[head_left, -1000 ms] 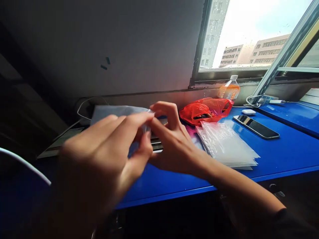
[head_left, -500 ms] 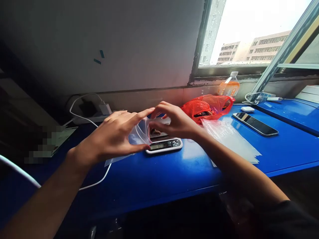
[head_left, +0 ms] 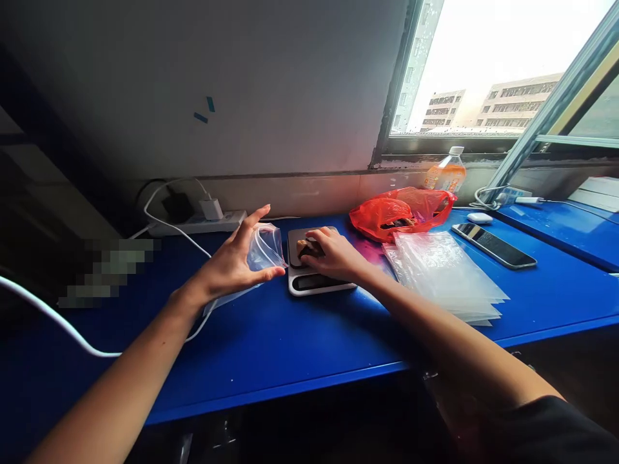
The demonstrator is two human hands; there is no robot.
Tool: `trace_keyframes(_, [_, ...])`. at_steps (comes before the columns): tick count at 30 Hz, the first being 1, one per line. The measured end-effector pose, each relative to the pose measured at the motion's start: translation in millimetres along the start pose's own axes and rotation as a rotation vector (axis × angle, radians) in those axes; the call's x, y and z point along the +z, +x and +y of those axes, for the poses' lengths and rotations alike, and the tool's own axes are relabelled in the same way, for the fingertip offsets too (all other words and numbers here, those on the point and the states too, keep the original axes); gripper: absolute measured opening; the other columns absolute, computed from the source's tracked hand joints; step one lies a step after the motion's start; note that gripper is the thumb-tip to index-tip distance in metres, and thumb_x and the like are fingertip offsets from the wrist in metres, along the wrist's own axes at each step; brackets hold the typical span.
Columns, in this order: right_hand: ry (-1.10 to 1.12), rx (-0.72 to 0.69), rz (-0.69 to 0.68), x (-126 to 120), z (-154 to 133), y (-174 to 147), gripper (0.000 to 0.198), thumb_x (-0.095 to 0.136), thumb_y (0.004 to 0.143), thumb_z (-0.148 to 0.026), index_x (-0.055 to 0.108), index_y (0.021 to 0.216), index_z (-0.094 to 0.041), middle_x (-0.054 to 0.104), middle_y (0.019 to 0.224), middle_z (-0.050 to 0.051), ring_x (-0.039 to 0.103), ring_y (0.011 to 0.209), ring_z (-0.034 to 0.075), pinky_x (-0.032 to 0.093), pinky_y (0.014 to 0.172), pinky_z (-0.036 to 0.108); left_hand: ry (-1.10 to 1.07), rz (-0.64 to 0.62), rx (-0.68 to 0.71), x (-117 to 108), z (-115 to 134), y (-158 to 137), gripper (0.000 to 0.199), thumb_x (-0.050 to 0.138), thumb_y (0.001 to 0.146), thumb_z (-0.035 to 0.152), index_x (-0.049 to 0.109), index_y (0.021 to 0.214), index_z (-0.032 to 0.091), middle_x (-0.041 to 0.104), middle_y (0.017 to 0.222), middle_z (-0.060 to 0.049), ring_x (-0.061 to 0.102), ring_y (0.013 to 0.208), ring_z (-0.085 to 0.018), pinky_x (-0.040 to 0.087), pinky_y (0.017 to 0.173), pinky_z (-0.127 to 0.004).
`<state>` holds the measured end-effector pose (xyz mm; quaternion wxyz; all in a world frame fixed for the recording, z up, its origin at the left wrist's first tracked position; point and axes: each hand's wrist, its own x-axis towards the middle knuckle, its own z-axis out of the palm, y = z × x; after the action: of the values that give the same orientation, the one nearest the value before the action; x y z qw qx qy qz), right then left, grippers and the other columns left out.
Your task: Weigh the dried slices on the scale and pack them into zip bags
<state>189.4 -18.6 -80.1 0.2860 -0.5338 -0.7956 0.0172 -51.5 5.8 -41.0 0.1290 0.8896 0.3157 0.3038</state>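
Observation:
A clear zip-lock bag point(head_left: 267, 248) is in my left hand point(head_left: 232, 261). Thumb and fingers are spread wide at its mouth, which gapes toward the scale, while the bag's lower part trails under the palm. On the blue table lies a white kitchen scale point(head_left: 296, 283), its dark display partly covered by my right hand point(head_left: 333, 254). The fingers of that hand curl down over a small brown piece point(head_left: 304, 247) on the scale's platform. What kind of thing the brown piece is, I cannot make out.
Right of the scale lies a stack of clear plastic bags point(head_left: 447, 277). Behind it are a red plastic bag point(head_left: 387, 209) with dark contents and an orange drink bottle point(head_left: 447, 174). A phone point(head_left: 494, 245) lies farther right. A white cable point(head_left: 184, 241) runs from a power strip point(head_left: 186, 227).
My right hand has left the bag's mouth and moved down onto the brown piece on the scale. My left hand has drawn slightly away from the scale, still with the bag.

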Motion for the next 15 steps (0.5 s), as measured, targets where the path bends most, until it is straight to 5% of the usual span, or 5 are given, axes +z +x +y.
trace_keyframes(4, [0.067, 0.047, 0.047, 1.8, -0.5, -2.6, 0.013, 0.057, 0.090, -0.023, 0.065, 0.098, -0.018, 0.067, 0.104, 0.009, 0.057, 0.107, 0.022, 0.044, 0.090, 0.033, 0.044, -0.046, -0.017, 6.2, -5.5, 0.4, 0.111, 0.074, 0.072, 0.058, 0.003, 0.153, 0.032, 0.037, 0.151, -0.017, 0.043, 0.136, -0.034, 0.036, 0.111, -0.054])
trace_keyframes(10, [0.093, 0.114, 0.073, 1.4, -3.1, -1.3, 0.016, 0.061, 0.087, -0.020, 0.063, 0.103, -0.019, 0.068, 0.111, 0.010, 0.057, 0.112, 0.022, 0.043, 0.092, 0.035, 0.292, -0.313, -0.117, 1.4, -8.4, -4.7, 0.124, 0.075, 0.063, 0.069, -0.002, 0.154, 0.033, 0.035, 0.153, -0.019, 0.029, 0.142, -0.042, 0.014, 0.110, -0.074])
trace_keyframes(15, [0.094, 0.101, 0.076, -0.2, 0.7, -0.6, 0.019, 0.061, 0.083, -0.018, 0.061, 0.102, -0.019, 0.068, 0.106, 0.009, 0.059, 0.104, 0.022, 0.044, 0.089, 0.033, 0.338, -0.492, -0.168, -2.7, -3.0, -6.9, 0.129, 0.075, 0.059, 0.069, -0.007, 0.154, 0.036, 0.023, 0.160, -0.016, 0.023, 0.144, -0.045, 0.015, 0.109, -0.074])
